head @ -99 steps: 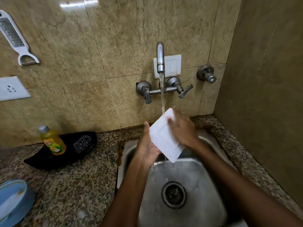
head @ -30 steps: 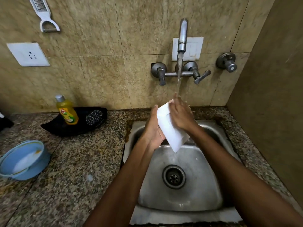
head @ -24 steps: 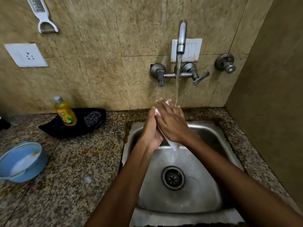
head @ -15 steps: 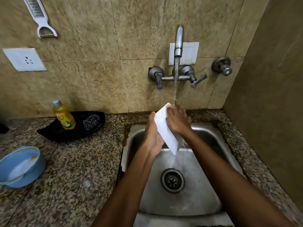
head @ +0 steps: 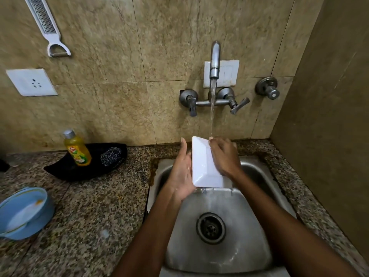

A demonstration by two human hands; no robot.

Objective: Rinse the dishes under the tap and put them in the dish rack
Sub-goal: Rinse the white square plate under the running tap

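one white plate (head: 203, 164), one blue bowl (head: 22, 212), one bottle (head: 77, 148)

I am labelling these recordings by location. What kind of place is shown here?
Most likely a home kitchen, at the washing-up corner. A steel sink is set in a granite counter under a running wall tap, and a bottle of dish soap stands beside a scrubber.

Beige marble-tiled wall (head: 119, 56), white socket (head: 32, 82), speckled granite counter (head: 95, 206), dim light
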